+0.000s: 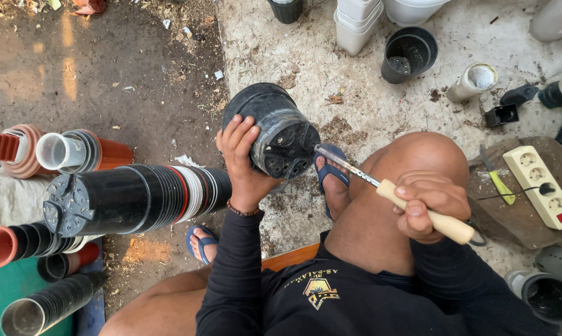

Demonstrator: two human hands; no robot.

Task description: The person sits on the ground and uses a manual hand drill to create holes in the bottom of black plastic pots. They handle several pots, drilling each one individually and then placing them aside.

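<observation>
Outdoor ground: dirt in upper left of frame, pale concrete floor (pixel 380 99) in upper right. Left hand (pixel 242 163) grips black plastic pot (pixel 275 130) at centre, base turned toward tool. Right hand (pixel 431 205) closed on wooden-handled soldering iron (pixel 380 185), tip touching pot base. Judgement: brace pot firmly, keep fingers (pixel 240 134) off hot tip, press straight.

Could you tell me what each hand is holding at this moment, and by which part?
The left hand grips a black plastic pot by its side wall, base turned toward the tool. The right hand holds a soldering iron by its wooden handle.
</observation>
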